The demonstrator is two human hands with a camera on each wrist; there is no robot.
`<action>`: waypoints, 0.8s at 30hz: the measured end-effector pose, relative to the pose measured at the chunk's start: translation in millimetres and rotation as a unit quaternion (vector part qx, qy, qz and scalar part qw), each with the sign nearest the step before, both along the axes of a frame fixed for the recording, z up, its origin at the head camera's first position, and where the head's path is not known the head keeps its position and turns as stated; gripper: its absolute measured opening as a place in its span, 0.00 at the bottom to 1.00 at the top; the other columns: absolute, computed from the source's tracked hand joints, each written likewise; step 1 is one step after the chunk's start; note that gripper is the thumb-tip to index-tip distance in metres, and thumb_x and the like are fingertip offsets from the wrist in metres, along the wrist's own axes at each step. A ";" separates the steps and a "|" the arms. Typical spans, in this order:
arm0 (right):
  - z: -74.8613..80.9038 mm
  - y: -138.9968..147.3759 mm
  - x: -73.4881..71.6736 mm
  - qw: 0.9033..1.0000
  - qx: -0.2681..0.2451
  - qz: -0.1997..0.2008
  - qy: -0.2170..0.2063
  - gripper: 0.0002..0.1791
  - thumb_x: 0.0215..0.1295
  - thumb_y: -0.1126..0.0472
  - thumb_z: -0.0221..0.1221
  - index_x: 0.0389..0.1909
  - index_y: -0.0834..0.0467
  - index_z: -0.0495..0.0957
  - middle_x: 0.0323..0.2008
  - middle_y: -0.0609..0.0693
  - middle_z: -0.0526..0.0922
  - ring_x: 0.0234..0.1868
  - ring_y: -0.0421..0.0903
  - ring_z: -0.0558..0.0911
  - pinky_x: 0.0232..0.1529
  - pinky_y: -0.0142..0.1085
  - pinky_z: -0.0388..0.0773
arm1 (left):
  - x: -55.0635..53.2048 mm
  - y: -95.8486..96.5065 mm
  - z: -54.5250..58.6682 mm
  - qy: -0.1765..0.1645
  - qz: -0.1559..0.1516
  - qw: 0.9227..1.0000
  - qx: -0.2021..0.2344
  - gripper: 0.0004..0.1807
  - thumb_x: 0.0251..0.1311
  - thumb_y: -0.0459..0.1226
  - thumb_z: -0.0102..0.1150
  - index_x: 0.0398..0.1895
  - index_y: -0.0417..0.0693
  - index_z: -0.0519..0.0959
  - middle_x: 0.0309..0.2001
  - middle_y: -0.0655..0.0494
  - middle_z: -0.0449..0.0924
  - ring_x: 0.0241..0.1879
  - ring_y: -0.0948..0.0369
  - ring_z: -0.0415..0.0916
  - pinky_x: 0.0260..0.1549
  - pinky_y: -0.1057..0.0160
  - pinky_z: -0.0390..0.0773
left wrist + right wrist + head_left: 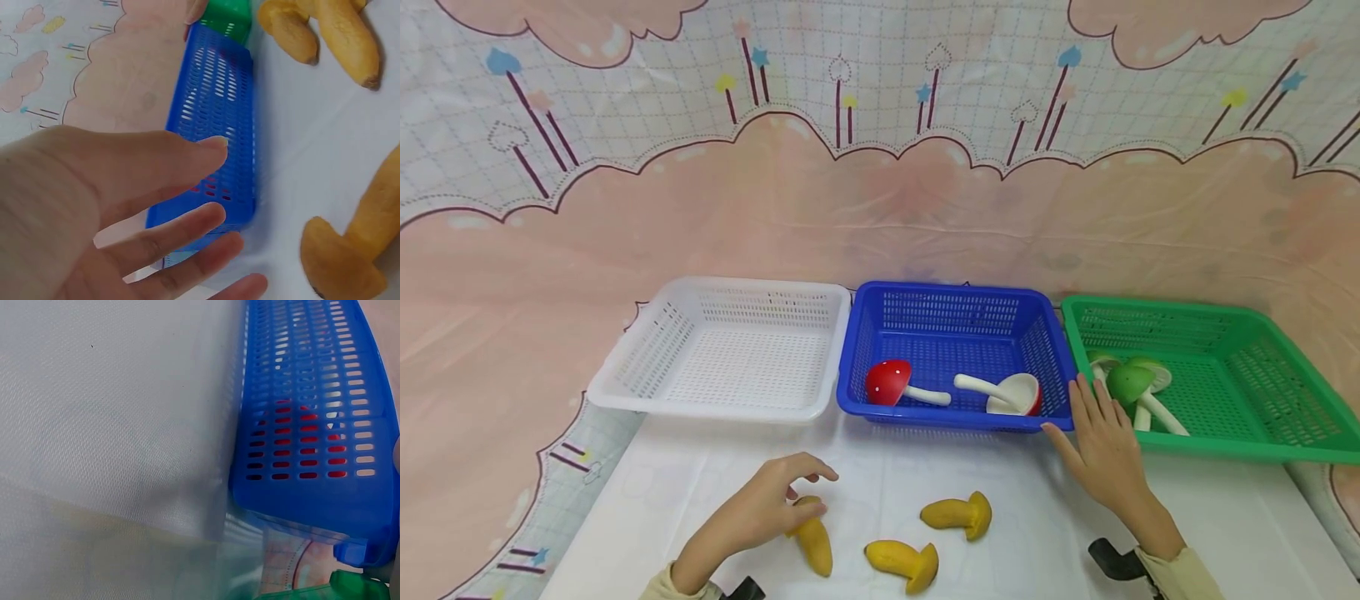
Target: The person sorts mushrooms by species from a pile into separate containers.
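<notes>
My left hand point(758, 508) hovers over the nearest yellow toy mushroom point(815, 548), its fingers loosely bent and spread. In the left wrist view nothing lies between thumb and fingers, and that mushroom's cap point(340, 262) shows beyond the fingertips. Two more yellow mushrooms, one farther back point(957, 515) and one in front point(904, 562), lie on the white tabletop. My right hand point(1105, 450), fingers straight, rests where the blue basket point(940, 419) meets the green basket point(1255, 448). Only a sliver of it shows in the right wrist view.
The blue basket holds two red-capped mushrooms, one cap up point(889, 383) and one showing its underside point(1017, 395). Several green-capped mushrooms point(1129, 383) lie at the green basket's left end. A white basket point(707, 407) stands at the left. Behind hangs a patterned cloth point(880, 217).
</notes>
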State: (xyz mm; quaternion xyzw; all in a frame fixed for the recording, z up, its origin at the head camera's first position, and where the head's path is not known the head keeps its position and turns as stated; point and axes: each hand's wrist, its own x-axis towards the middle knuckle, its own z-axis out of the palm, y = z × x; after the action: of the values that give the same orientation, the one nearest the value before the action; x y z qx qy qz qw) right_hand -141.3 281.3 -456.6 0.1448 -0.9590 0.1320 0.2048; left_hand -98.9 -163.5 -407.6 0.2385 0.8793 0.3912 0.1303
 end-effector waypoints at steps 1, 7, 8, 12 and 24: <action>-0.1 0.0 0.0 1.000 -0.001 0.000 -0.001 0.42 0.68 0.40 0.49 0.68 0.69 0.57 0.67 0.67 0.59 0.69 0.65 0.55 0.59 0.64 0.57 | 1.2 -1.0 -2.0 -0.005 0.001 1.000 -0.001 0.14 0.53 0.33 0.66 0.45 0.47 0.80 0.46 0.60 0.79 0.45 0.51 0.75 0.37 0.60 0.79; 0.0 0.1 -0.6 1.000 -0.001 -0.001 -0.002 0.41 0.66 0.42 0.52 0.68 0.69 0.56 0.67 0.67 0.59 0.69 0.65 0.54 0.61 0.64 0.55 | 6.9 -5.8 -11.4 -0.012 0.007 1.000 -0.006 0.15 0.52 0.32 0.66 0.45 0.44 0.80 0.46 0.58 0.79 0.48 0.50 0.75 0.41 0.50 0.78; 0.1 0.1 -0.6 1.000 -0.001 -0.001 -0.003 0.41 0.66 0.43 0.52 0.68 0.69 0.56 0.67 0.67 0.59 0.69 0.65 0.54 0.61 0.64 0.55 | 7.6 -6.6 -12.9 -0.012 0.009 1.000 -0.010 0.16 0.51 0.32 0.66 0.45 0.44 0.80 0.47 0.58 0.78 0.49 0.50 0.75 0.43 0.49 0.77; 0.5 0.2 0.2 1.000 -0.001 -0.003 -0.007 0.41 0.67 0.42 0.51 0.68 0.69 0.56 0.67 0.67 0.59 0.69 0.65 0.54 0.61 0.64 0.55 | 9.8 -11.5 -20.7 -0.021 0.012 0.999 -0.032 0.20 0.46 0.32 0.69 0.46 0.45 0.79 0.48 0.58 0.76 0.51 0.51 0.73 0.49 0.48 0.74; 1.8 -0.8 0.9 1.000 -0.002 -0.003 -0.011 0.41 0.68 0.41 0.50 0.69 0.68 0.56 0.68 0.67 0.58 0.70 0.64 0.53 0.61 0.63 0.55 | 6.3 -25.5 -44.2 -0.109 0.016 0.993 0.035 0.22 0.45 0.29 0.70 0.47 0.46 0.78 0.46 0.56 0.78 0.44 0.56 0.73 0.36 0.66 0.79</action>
State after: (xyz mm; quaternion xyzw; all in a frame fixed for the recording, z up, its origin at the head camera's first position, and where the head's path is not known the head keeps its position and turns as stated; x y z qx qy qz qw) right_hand -140.4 280.5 -454.8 0.1397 -0.9613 0.1350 0.1952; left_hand -92.6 -189.0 -451.8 0.1848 0.8492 0.4476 0.2105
